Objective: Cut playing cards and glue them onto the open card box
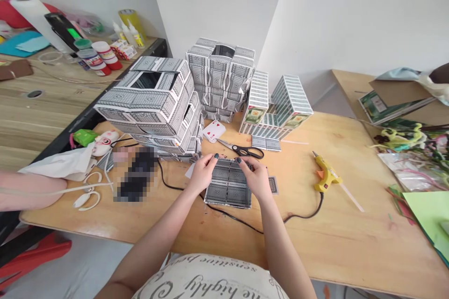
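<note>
A shallow box made of playing cards (228, 189) lies low over the table in front of me, its grey patterned card backs facing up. My left hand (204, 174) grips its far left corner, thumb on top of the rim. My right hand (255, 176) pinches the far right corner the same way. The fingers under the rim are partly hidden. Just beyond are black-handled scissors (242, 149) and a stack of playing cards (213, 131), face up. A single card (273, 185) lies beside my right hand. The yellow glue gun (326, 175) rests farther right.
Large card structures (150, 107) stand at the back left, with a taller one (220, 74) behind. Stacked card boxes (277, 107) form a U shape. A black cable (235, 218) crosses the table. Another person's arm (31, 190) reaches in at left, near a pixelated dark object (136, 175).
</note>
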A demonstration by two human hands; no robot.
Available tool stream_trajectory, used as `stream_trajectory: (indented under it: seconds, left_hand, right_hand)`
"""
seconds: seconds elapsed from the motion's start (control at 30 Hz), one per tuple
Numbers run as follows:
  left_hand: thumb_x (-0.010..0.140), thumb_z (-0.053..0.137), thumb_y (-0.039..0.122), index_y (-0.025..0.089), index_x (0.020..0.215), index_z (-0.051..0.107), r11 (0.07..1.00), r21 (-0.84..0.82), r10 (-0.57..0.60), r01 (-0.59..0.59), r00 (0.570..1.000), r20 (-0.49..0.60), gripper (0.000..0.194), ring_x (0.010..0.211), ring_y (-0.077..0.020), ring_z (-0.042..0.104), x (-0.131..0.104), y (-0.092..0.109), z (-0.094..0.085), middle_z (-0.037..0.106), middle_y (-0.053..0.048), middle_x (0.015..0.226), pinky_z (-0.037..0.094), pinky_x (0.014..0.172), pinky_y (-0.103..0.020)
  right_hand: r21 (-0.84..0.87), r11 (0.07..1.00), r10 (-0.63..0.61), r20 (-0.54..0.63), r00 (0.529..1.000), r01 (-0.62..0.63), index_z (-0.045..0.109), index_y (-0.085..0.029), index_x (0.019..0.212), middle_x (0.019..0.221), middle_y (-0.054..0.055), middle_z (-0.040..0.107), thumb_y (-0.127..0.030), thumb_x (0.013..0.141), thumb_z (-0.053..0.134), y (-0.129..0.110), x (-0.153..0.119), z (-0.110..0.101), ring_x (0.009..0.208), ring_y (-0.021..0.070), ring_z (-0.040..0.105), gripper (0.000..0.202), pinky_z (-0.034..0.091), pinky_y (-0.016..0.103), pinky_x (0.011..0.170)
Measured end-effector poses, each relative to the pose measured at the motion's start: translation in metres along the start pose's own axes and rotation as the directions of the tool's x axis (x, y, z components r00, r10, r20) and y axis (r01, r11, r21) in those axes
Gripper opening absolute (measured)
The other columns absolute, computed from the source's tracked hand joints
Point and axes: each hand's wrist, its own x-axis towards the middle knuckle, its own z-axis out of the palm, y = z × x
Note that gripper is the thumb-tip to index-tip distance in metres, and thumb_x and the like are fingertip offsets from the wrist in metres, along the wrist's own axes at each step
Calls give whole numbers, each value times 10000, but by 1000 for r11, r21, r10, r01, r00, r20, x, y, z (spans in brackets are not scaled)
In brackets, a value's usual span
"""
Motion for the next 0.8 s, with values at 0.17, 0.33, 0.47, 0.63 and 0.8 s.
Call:
stream_trajectory:
  seconds: [0.17,0.33,0.47,0.63,0.8]
  left_hand:
    - [808,452,395,192,985,650,998,52,29,-29,1000,0,334,947,-225,576,-2,5,-1,660,-50,1004,413,837,-319]
    - [798,469,405,192,1004,646,1000,25,19,-19,1000,-2,345,1023,-233,546,-2,9,-1,656,-49,1023,386,911,-336]
    - [835,386,421,193,1076,607,995,-95,5,0,998,57,398,1112,-217,498,-6,7,-6,611,-45,1125,337,982,-343]
    - [757,550,303,195,1134,554,986,-163,35,-28,999,38,392,1159,-218,459,-17,1,-13,527,-52,1243,343,989,-343]
    - [704,609,257,153,1012,591,970,-239,36,-42,999,-26,326,1046,-218,552,-19,-3,-9,604,-96,1130,400,938,-379]
  right_hand:
    - [-26,999,23,14,1000,-22,675,-188,761,764,24,677,-398,736,538,0,4,1,711,190,579,252,423,290,641]
    - [-4,1000,-29,30,999,29,687,-213,776,822,25,686,-367,740,543,-1,7,-1,806,208,600,214,444,316,712]
    - [31,999,-44,82,996,42,696,-226,798,865,33,688,-373,742,550,-1,8,-5,843,222,604,214,449,346,758]
    - [31,989,-147,116,982,145,693,-255,874,939,23,678,-301,754,551,-5,10,-8,917,212,593,191,423,363,850]
    - [-31,960,-269,176,947,279,700,-286,843,874,4,688,-228,748,552,-19,14,-3,854,206,609,186,437,354,817]
